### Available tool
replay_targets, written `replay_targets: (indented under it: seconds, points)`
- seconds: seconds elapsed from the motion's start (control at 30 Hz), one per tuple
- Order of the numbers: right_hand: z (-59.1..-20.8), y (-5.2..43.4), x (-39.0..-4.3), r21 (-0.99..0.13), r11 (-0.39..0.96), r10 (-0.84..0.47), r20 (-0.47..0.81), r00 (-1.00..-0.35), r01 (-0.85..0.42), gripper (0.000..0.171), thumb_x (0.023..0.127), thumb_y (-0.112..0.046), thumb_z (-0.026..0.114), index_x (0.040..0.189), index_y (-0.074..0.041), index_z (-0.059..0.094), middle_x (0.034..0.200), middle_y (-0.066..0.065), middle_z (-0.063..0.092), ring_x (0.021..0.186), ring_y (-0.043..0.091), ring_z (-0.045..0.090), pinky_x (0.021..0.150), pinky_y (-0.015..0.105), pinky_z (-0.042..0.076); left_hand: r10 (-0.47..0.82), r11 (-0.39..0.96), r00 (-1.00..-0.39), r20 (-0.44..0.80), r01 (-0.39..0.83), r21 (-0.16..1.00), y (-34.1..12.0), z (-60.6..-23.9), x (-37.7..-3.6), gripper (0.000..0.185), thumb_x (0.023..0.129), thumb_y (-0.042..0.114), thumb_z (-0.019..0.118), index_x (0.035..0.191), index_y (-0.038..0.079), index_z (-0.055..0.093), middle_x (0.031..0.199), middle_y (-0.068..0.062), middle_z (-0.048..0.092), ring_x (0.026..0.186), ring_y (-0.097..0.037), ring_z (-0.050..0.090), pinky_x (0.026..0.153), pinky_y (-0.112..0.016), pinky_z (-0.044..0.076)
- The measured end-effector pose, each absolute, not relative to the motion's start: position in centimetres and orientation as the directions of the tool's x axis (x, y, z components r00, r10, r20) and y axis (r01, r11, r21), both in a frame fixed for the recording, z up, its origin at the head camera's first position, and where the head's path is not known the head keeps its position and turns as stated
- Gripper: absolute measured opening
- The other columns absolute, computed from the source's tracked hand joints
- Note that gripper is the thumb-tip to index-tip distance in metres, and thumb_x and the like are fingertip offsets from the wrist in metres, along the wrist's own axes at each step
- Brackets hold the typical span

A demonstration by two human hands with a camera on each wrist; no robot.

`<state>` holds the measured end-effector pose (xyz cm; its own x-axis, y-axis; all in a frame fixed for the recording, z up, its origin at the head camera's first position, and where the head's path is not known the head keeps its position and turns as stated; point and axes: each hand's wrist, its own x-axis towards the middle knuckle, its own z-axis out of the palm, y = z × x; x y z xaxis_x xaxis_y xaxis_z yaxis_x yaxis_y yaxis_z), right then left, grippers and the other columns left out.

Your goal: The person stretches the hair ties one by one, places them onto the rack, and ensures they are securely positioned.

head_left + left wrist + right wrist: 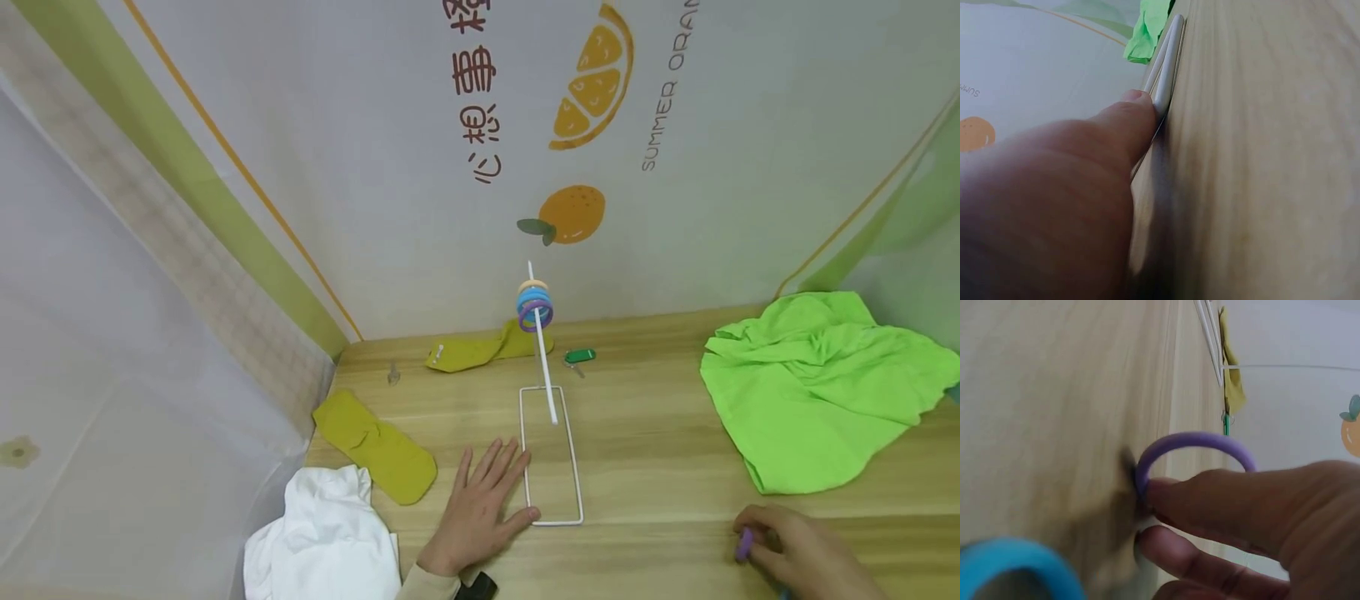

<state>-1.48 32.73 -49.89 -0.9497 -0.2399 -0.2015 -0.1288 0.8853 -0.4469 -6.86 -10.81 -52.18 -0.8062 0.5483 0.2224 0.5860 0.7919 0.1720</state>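
Note:
A white wire stand has a flat rectangular base (pixel 551 454) and a thin pole (pixel 543 358) that carries several coloured rings (pixel 535 305) near its top. My left hand (pixel 501 493) lies flat on the table with straight fingers, its thumb (pixel 1124 125) against the base wire (pixel 1169 62). At the near right my right hand (pixel 783 550) pinches a purple ring (pixel 744 543) on the tabletop. In the right wrist view the fingers (pixel 1222 503) curl round this purple ring (pixel 1194 440), and a blue ring (pixel 1016 565) lies beside it.
A crumpled green cloth (pixel 817 383) covers the right of the wooden table. Two yellow socks (pixel 375 446) (pixel 487 348) lie left and behind the stand. A white cloth (pixel 326 537) sits at the near left, a small green tag (pixel 580 356) by the pole. Fabric walls close in.

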Motion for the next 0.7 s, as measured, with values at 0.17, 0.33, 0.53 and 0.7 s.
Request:
replay_targets:
  seconds: [0.17,0.33,0.53,0.7]
  points:
    - [-49.4,32.0,-1.8,-0.484,0.859,-0.261,-0.13,-0.957,-0.168,0.017,0.085,-0.011,0.08,0.089,-0.025,0.071,0.082,-0.019,0.062,0.072,-0.009,0.048,0.06,0.022,0.045,0.547,0.794,-0.803,0.236,0.587,0.159,-10.9,-52.4,-6.8,0.071,0.102,0.059,0.051,0.159,0.019,0.04,0.167,-0.006,0.036,0.154,-0.03,0.033,0.121,-0.064,0.025]
    - [-48.7,31.1,-1.8,-0.558,0.787,-0.282,0.053,-0.958,-0.263,0.022,0.084,-0.006,0.08,0.083,-0.025,0.069,0.074,-0.025,0.056,0.066,-0.011,0.043,0.054,0.019,0.04,0.544,0.796,-0.808,0.227,0.582,0.165,-10.9,-52.4,-6.9,0.071,0.102,0.059,0.05,0.159,0.019,0.04,0.167,-0.006,0.035,0.154,-0.03,0.032,0.122,-0.063,0.024]
    - [-46.3,28.4,-3.1,-0.595,0.699,-0.343,0.21,-0.916,-0.398,0.024,0.083,-0.01,0.083,0.078,-0.027,0.067,0.068,-0.027,0.057,0.059,-0.012,0.044,0.047,0.018,0.037,0.544,0.796,-0.811,0.217,0.58,0.173,-10.9,-52.2,-6.9,0.071,0.102,0.059,0.051,0.16,0.019,0.039,0.167,-0.006,0.034,0.155,-0.029,0.031,0.122,-0.063,0.024]
    - [-42.6,25.1,-4.4,-0.679,0.57,-0.418,0.246,-0.875,-0.463,0.016,0.089,-0.012,0.079,0.086,-0.025,0.071,0.072,-0.023,0.065,0.059,-0.008,0.052,0.047,0.017,0.042,0.543,0.797,-0.81,0.221,0.58,0.168,-10.9,-52.2,-6.9,0.072,0.101,0.059,0.052,0.16,0.019,0.039,0.167,-0.005,0.035,0.155,-0.029,0.032,0.122,-0.062,0.024]
